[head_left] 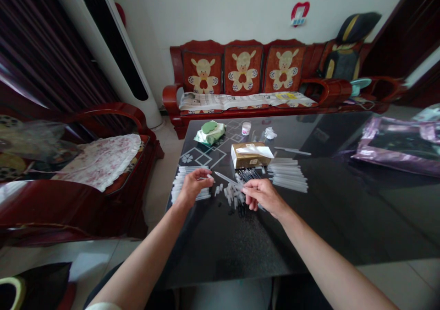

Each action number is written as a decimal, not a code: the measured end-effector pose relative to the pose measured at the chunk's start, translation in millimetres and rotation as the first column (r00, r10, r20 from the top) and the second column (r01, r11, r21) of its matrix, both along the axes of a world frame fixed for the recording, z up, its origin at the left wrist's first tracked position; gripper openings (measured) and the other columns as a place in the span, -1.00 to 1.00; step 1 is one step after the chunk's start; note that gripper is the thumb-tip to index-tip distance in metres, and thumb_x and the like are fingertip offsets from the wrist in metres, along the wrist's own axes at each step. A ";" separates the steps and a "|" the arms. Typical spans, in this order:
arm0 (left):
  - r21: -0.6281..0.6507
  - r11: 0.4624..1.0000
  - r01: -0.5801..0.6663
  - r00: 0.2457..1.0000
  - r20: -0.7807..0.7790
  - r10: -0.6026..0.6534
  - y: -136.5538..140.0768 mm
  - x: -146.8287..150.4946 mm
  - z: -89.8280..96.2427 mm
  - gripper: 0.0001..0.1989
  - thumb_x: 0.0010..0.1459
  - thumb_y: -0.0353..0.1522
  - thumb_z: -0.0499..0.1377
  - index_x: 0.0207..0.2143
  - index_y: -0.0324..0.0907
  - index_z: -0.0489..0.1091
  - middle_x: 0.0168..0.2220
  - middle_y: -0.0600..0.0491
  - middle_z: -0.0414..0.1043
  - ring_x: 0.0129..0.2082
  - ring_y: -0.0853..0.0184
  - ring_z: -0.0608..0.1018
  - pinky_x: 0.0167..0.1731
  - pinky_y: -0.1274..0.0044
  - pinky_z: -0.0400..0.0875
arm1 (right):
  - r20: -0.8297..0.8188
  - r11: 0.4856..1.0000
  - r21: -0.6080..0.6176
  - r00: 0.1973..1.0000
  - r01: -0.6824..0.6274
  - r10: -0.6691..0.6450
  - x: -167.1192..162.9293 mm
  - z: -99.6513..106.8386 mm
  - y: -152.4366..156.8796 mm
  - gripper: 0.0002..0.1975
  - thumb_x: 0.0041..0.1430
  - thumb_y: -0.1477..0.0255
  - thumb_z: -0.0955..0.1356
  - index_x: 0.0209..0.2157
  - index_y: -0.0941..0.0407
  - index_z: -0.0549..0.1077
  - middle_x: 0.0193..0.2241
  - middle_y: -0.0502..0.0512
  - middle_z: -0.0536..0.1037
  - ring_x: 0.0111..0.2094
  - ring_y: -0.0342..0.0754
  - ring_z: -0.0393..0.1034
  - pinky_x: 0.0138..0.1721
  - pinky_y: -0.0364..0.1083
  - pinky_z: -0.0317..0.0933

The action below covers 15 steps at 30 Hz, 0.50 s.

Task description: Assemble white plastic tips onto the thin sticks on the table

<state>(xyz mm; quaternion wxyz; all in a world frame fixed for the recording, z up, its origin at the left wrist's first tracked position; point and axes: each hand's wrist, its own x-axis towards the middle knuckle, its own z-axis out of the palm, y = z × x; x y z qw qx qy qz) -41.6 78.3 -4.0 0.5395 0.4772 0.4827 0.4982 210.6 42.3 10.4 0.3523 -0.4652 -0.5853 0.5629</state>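
My right hand [264, 195] is closed on a translucent white pen [225, 178], its tip pointing left. My left hand [194, 185] pinches a small whitish pen cap [211, 177], held apart from the pen's tip. Under the left hand lies a row of white pen barrels [178, 182]. Between the hands, loose pen caps [231, 194] are scattered on the table, with small black pieces [241, 210] nearer me. Dark pen refills [250, 174] lie just beyond my right hand. Another row of white pens [289, 176] rests to the right of it.
The dark glossy table [330, 214] carries a gold tissue box [250, 160], a green wipes pack [209, 133], a small cup [246, 127] and crumpled tissue [270, 133]. A purple plastic bag [374, 150] lies at the right. A wooden sofa [213, 117] stands beyond.
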 end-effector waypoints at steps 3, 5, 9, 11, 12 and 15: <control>-0.044 0.999 -0.007 0.985 0.172 0.015 1.0 -2.6 -0.6 -0.67 -0.21 -0.37 0.39 -0.31 -0.22 0.48 -0.48 0.15 0.40 -0.48 0.47 0.46 -0.36 0.59 0.36 | 0.006 1.000 0.015 1.000 -0.025 0.025 -0.3 -0.1 -0.6 -0.72 0.09 0.24 0.34 -0.38 0.21 0.45 -0.65 0.00 0.48 -0.72 -0.19 0.34 -0.75 -0.26 0.16; -0.063 0.998 -0.013 0.974 0.225 0.027 1.3 -2.0 -2.3 -0.68 -0.23 -0.38 0.41 -0.34 -0.23 0.48 -0.47 0.14 0.41 -0.48 0.49 0.45 -0.36 0.61 0.35 | 0.020 0.999 0.014 0.999 -0.029 0.029 -0.3 -0.3 -1.0 -0.73 0.09 0.25 0.35 -0.37 0.21 0.46 -0.66 -0.01 0.48 -0.73 -0.20 0.33 -0.75 -0.26 0.16; -0.057 0.998 -0.013 0.966 0.255 0.027 1.4 0.5 -3.7 -0.70 -0.24 -0.39 0.42 -0.37 -0.24 0.49 -0.47 0.13 0.42 -0.48 0.51 0.43 -0.38 0.63 0.32 | 0.035 0.999 0.010 0.998 -0.049 0.048 0.6 -1.3 -1.2 -0.72 0.09 0.26 0.35 -0.38 0.22 0.46 -0.66 0.00 0.47 -0.72 -0.20 0.34 -0.74 -0.26 0.18; -0.055 0.998 -0.004 0.965 0.262 0.018 0.9 1.4 -3.3 -0.71 -0.24 -0.40 0.42 -0.38 -0.24 0.49 -0.48 0.13 0.41 -0.49 0.51 0.42 -0.40 0.64 0.31 | 0.038 0.998 0.010 0.998 -0.055 0.055 0.9 -1.9 -1.1 -0.72 0.10 0.25 0.35 -0.38 0.22 0.46 -0.65 0.00 0.47 -0.72 -0.20 0.34 -0.73 -0.26 0.18; -0.055 0.998 0.000 0.964 0.265 0.015 0.7 1.7 -3.1 -0.71 -0.24 -0.40 0.42 -0.38 -0.24 0.49 -0.48 0.13 0.41 -0.49 0.51 0.42 -0.40 0.65 0.31 | 0.042 0.998 0.008 0.998 -0.056 0.056 1.1 -2.2 -1.0 -0.72 0.10 0.25 0.35 -0.37 0.22 0.46 -0.65 0.00 0.48 -0.72 -0.20 0.34 -0.73 -0.26 0.18; -0.063 0.998 -0.001 0.960 0.279 0.019 0.6 1.2 -2.9 -0.71 -0.24 -0.40 0.42 -0.39 -0.24 0.49 -0.49 0.13 0.42 -0.49 0.51 0.42 -0.40 0.64 0.31 | 0.048 0.998 0.006 0.997 -0.058 0.058 1.3 -2.4 -0.9 -0.72 0.09 0.25 0.35 -0.38 0.22 0.46 -0.65 0.00 0.48 -0.72 -0.20 0.33 -0.73 -0.26 0.18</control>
